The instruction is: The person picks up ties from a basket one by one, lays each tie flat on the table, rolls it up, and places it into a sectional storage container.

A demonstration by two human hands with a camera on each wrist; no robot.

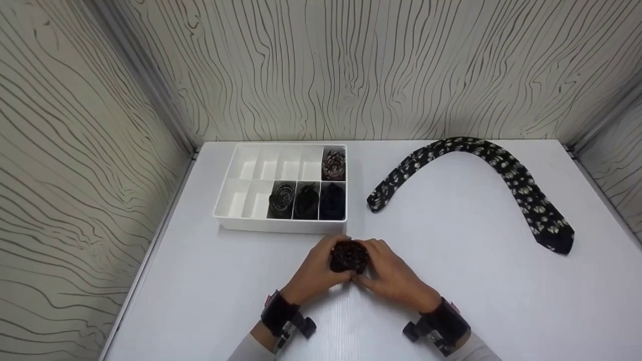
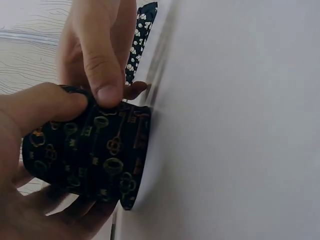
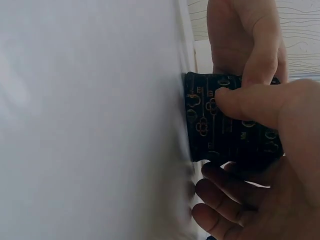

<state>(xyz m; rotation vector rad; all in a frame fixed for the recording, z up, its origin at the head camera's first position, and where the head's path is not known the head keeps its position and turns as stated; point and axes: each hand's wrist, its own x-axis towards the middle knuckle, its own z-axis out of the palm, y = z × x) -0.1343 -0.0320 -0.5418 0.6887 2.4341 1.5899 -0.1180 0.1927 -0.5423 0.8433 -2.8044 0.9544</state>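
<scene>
A rolled dark necktie (image 1: 349,257) with a key pattern stands on end at the front of the white box. My left hand (image 1: 317,268) grips it from the left, its thumb across the near side and its fingers curled round the roll in the left wrist view. From the right, my right hand (image 1: 393,273) holds the same roll, thumb pressed on the patterned cloth (image 3: 202,117) in the right wrist view. The two thumbs nearly meet at the near side. In the left wrist view the roll's lower edge (image 2: 140,155) is right at the tabletop.
A white divided box (image 1: 281,226) stands behind the hands, several rolled ties such as a grey one (image 1: 282,198) in its right-hand compartments. To the right, a black floral necktie (image 1: 521,188) lies in an arch. Patterned panels (image 1: 351,70) wall the white table (image 1: 200,301).
</scene>
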